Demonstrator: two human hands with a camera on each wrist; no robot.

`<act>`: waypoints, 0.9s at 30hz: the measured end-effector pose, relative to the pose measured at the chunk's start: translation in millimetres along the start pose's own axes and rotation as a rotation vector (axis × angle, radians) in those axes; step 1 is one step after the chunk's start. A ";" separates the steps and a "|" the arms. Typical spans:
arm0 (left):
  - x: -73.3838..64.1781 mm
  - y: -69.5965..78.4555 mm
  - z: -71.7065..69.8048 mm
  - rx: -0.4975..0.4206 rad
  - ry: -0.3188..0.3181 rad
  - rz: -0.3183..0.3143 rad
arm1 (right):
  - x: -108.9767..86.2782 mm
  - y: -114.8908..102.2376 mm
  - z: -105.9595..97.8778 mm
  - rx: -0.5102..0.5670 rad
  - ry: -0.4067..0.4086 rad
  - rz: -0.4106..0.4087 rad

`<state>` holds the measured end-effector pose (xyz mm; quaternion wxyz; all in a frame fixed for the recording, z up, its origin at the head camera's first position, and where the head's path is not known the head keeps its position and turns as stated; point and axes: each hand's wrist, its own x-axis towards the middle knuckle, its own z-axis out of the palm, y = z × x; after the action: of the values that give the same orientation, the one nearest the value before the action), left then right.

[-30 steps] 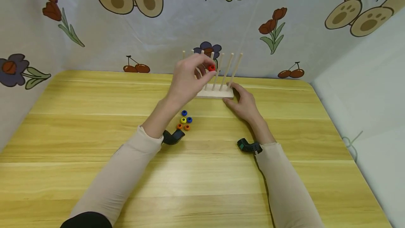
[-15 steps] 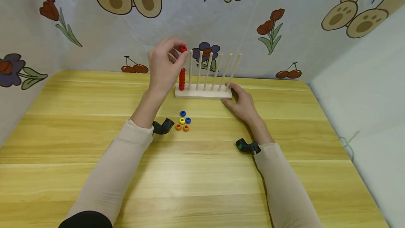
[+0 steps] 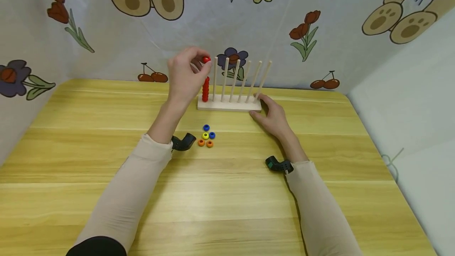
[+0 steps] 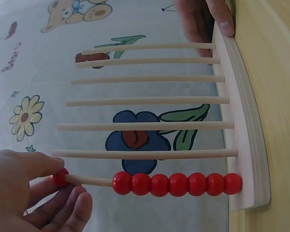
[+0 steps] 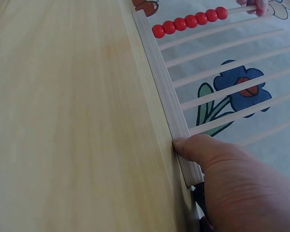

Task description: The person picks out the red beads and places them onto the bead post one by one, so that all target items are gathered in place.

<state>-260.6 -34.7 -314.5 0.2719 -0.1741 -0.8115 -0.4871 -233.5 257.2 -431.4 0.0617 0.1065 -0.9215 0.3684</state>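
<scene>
My left hand [image 3: 185,76] pinches a red bead [image 4: 60,178] between thumb and fingers at the top of the leftmost peg. In the left wrist view, the peg's bare part runs from that bead down to a stack of several red beads [image 4: 178,184] at the base. The wooden peg stand [image 3: 229,107] has a row of upright pegs; the others carry no beads. At the stand's right end, my right hand [image 3: 273,115] grips the base, its thumb [image 5: 191,147] on the front edge and its fingers behind, partly hidden.
Several loose beads lie on the wooden table [image 3: 227,200] in front of the stand: blue beads [image 3: 206,128], a yellow bead [image 3: 205,136] and orange beads [image 3: 201,142]. A cartoon-printed cloth [image 3: 199,34] rises behind the table's back edge.
My left hand has moved left from over the stand's middle to the leftmost peg's top, then slightly down, and the red bead has tipped. My right hand has stayed on the base.
</scene>
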 end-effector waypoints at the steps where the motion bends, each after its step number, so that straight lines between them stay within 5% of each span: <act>1: -0.1 -0.4 -0.2 0.011 -0.013 -0.011 | 0.0 0.1 0.2 0.000 0.000 0.001; 12: -1.5 -5.4 -4.2 0.053 -0.091 -0.141 | -1.0 3.3 -0.4 0.003 -0.009 0.010; 22: 1.2 -11.1 -5.5 -0.005 -0.072 -0.103 | 1.7 4.6 -6.3 -0.010 0.001 0.028; 27: -2.7 -22.0 -10.5 0.051 -0.081 -0.092 | 4.8 6.1 -5.5 -0.011 -0.017 0.030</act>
<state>-267.6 -54.3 -327.4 0.2203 -0.1491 -0.8413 -0.4706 -239.5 264.6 -430.6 0.0489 0.0955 -0.9254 0.3634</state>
